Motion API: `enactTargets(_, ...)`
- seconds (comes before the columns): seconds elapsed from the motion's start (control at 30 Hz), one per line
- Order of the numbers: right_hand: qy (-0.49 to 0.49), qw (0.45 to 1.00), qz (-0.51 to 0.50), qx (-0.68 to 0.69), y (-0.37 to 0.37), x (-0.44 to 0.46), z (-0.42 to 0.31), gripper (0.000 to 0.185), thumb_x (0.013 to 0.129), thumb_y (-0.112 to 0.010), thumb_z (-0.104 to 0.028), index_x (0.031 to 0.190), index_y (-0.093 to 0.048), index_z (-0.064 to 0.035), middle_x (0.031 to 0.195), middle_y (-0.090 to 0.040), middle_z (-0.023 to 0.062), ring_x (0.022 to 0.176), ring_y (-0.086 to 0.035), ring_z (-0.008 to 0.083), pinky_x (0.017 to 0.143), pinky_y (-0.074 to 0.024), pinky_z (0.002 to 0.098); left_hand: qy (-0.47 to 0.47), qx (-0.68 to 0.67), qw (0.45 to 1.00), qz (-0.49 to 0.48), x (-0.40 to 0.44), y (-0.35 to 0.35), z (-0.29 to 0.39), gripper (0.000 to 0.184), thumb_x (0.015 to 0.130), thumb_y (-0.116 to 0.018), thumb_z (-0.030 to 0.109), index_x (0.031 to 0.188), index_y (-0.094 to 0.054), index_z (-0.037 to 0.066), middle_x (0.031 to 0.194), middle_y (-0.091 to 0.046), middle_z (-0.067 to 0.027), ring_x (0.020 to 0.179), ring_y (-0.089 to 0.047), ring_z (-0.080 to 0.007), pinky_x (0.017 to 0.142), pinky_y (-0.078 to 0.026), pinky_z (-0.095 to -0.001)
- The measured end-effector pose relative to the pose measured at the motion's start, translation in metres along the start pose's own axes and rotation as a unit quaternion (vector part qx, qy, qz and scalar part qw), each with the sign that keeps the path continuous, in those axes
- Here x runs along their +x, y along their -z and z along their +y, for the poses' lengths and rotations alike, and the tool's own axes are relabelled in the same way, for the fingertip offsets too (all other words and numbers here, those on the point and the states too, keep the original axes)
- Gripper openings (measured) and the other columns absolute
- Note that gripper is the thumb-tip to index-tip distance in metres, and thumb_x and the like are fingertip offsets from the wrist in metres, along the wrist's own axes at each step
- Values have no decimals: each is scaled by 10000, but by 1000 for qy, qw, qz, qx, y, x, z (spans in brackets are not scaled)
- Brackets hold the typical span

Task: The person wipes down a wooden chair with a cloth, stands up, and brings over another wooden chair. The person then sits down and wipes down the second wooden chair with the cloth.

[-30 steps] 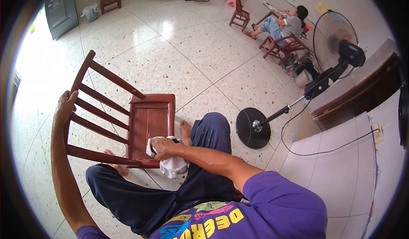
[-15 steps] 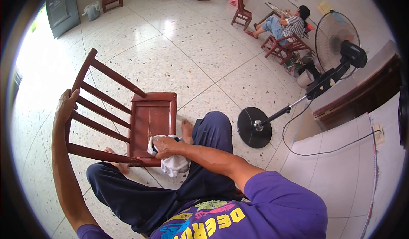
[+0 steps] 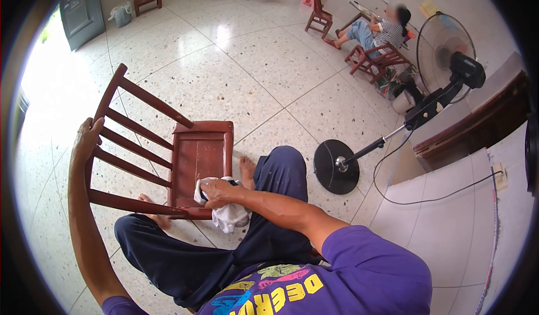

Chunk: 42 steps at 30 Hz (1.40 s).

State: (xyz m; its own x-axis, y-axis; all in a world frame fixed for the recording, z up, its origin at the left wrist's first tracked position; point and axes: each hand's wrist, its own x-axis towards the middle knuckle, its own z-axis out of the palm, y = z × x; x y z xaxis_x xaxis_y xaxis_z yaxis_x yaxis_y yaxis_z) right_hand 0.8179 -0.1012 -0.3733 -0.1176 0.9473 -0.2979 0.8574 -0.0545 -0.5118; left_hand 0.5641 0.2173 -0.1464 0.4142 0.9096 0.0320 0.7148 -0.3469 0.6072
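Note:
A red-brown wooden chair (image 3: pixel 201 158) stands on the floor between my knees, its slatted back to the left. My left hand (image 3: pixel 87 137) is wrapped round the top rail of that back. On the near right corner of the seat, my right hand (image 3: pixel 218 193) grips a white cloth (image 3: pixel 231 218) and presses it to the wood. Part of the cloth hangs over the seat's edge towards my leg. The fingertips of my right hand are partly hidden in the cloth's folds.
A standing fan (image 3: pixel 337 167) with a round black base is to my right, its cord (image 3: pixel 393 202) running to a wall outlet. Further back a person (image 3: pixel 387 34) sits by small wooden chairs (image 3: pixel 320 14). A plastic bag (image 3: pixel 120 15) lies near the door (image 3: pixel 83 13).
Both hands, the chair and the cloth stay in practically the same place. The seated person's head and arms have shifted slightly.

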Motion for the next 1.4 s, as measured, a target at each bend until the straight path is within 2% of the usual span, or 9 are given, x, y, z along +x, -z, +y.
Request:
enactTargets(0.53,-2,999,-22,34,12,2,-3,583,709,-692,-296,1189,-580,16,1045,-694,282,999,-674,446,873,-540,491,-55,-32,988,139,-5,5,10,476,1001,-566,429,1147,-645,-17,794,-630,-96,667,-582,-151,572,-456,-305)
enactTargets(0.63,0,999,-26,44,17,2,-5,594,738,-701,-339,1203,-568,7,1124,-677,270,1055,-649,445,919,-517,492,-64,-378,919,85,-8,31,2,428,1083,-461,368,1278,-589,10,990,-615,-40,775,-554,-84,571,-396,-178)
enactTargets(0.77,14,999,16,48,5,11,2,557,740,-711,-368,1152,-610,-6,1099,-689,268,1048,-653,446,915,-516,482,-108,-773,586,-217,-10,37,-16,561,1100,-372,440,1419,-459,-13,1204,-627,-110,884,-583,-141,634,-533,-189)
enactTargets(0.83,-20,984,38,171,23,12,-1,554,726,-735,-400,1101,-651,-1,1056,-701,260,1028,-668,429,905,-519,461,-45,-766,616,-179,-58,16,49,604,1094,-354,473,1425,-443,-24,1192,-642,-168,929,-629,-184,714,-581,-214)
enactTargets(0.9,44,876,12,480,29,28,10,412,819,-728,-347,1122,-683,-71,1023,-735,138,922,-699,221,839,-551,327,-95,-755,545,-352,-94,-4,87,638,1083,-351,515,1381,-485,-33,1145,-660,-207,973,-666,-218,749,-615,-257)
enactTargets(0.97,46,665,35,745,68,10,-28,320,905,-699,-364,1084,-697,-99,1018,-736,86,884,-701,183,803,-568,312,117,-798,551,-214,-133,-42,121,794,1038,-317,649,1334,-544,-51,1027,-687,-225,917,-714,-259,637,-610,-272)
enactTargets(1.07,22,530,-38,847,98,-10,-31,366,947,-676,-414,1124,-681,-93,962,-722,67,832,-701,185,776,-586,333,-18,-732,504,-458,-161,-110,142,859,1019,-236,703,1190,-593,-60,869,-664,-204,577,-654,-247,415,-512,-277)
enactTargets(1.3,0,449,-11,893,103,-50,-41,372,990,-619,-445,1086,-658,-87,868,-688,46,735,-680,182,707,-586,337,42,-863,300,-405,-178,-207,167,774,1060,-226,626,1192,-569,-55,778,-571,-176,417,-454,-163,321,-362,-232)
enactTargets(1.4,-24,443,4,896,77,-60,-27,372,991,-617,-446,1082,-657,-87,864,-687,46,732,-679,182,705,-585,337,34,-825,349,-442,-168,-217,188,706,1068,-265,599,1215,-546,-31,768,-569,-151,418,-433,-145,316,-345,-232)
